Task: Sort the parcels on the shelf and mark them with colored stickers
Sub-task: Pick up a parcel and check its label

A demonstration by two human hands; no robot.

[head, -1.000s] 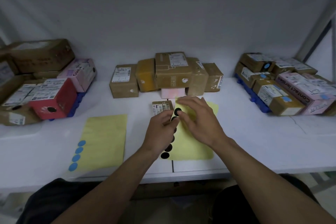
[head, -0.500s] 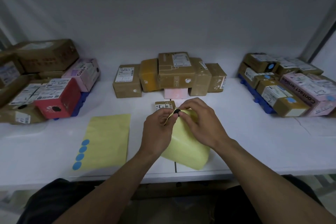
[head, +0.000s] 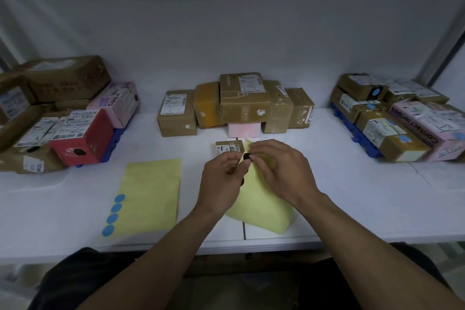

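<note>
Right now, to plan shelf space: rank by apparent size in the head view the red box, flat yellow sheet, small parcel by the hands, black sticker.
1. flat yellow sheet (nearer the camera, so lead unsure)
2. red box
3. small parcel
4. black sticker

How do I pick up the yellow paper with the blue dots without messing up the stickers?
Pinch the bare right edge of the yellow sheet, probably coming from the right. It lies flat on the shelf, and the blue stickers run down its left edge, so your fingers would miss them there.
</note>
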